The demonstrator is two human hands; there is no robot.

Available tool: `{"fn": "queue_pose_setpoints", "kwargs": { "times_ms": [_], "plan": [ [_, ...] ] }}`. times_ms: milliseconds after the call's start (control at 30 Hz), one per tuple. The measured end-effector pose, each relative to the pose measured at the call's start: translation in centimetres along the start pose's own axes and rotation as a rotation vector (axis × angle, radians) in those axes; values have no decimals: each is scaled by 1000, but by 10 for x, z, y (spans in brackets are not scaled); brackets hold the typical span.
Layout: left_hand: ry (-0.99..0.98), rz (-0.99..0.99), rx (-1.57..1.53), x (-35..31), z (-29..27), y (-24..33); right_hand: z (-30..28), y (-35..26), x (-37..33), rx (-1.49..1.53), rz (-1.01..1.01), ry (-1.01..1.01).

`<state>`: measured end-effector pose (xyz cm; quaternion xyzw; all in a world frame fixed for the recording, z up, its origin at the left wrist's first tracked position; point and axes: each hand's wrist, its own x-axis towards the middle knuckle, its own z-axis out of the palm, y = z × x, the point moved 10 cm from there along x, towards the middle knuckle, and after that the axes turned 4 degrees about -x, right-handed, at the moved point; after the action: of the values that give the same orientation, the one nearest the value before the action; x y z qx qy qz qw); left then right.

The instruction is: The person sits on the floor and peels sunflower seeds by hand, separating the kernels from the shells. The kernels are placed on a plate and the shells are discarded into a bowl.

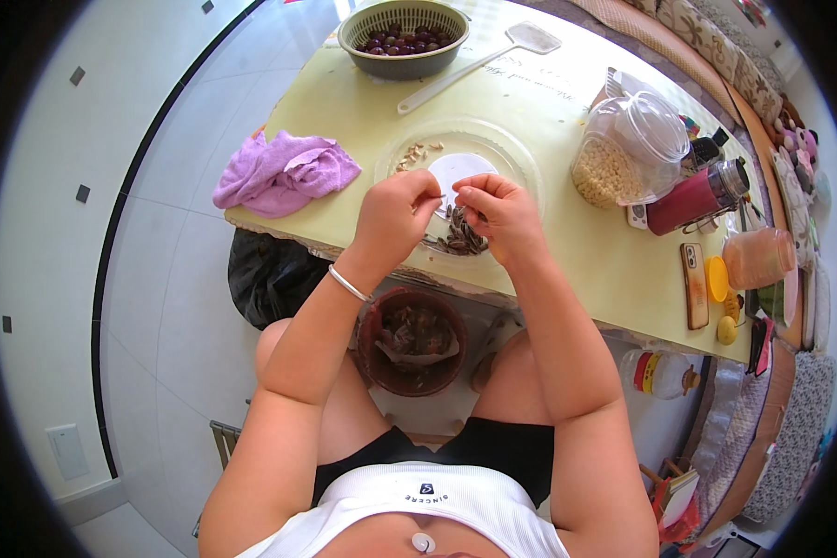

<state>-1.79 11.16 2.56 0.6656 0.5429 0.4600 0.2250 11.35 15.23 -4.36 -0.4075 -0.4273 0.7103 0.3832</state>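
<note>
Over a clear round plastic lid (530, 172), my left hand (402, 206) is closed, thumb and fingertips pinched together. Facing it a small gap away, my right hand (504, 212) pinches too, its other fingers curled in. Whatever sits between the fingertips of either hand is too small to name. Just below the hands is a pile of dark, striped seeds in shells (462, 234), like sunflower seeds. Pale shelled kernels (417, 154) are scattered on the lid's far left side. A white round disc (465, 169) shows in the lid's middle, partly covered by my hands.
A purple cloth (284, 175) lies left, a basket (352, 42) of dark round fruit far off, beside a white spatula (479, 67). At right stand a clear tub of pale kernels (609, 167), a dark red bottle (693, 200) and a phone (695, 286). A brown bin (370, 349) sits between my knees.
</note>
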Motion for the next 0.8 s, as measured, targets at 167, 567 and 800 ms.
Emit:
{"fn": "queue_pose_setpoints", "kwargs": {
  "times_ms": [167,567,800],
  "plan": [
    [173,233,120,-6,-12,26,13,6,-2,-15,-21,-12],
    [99,311,250,-12,-2,39,12,5,-5,-93,-56,61],
    [120,305,245,-14,-7,41,16,3,-2,-140,-88,46]
  ]
}}
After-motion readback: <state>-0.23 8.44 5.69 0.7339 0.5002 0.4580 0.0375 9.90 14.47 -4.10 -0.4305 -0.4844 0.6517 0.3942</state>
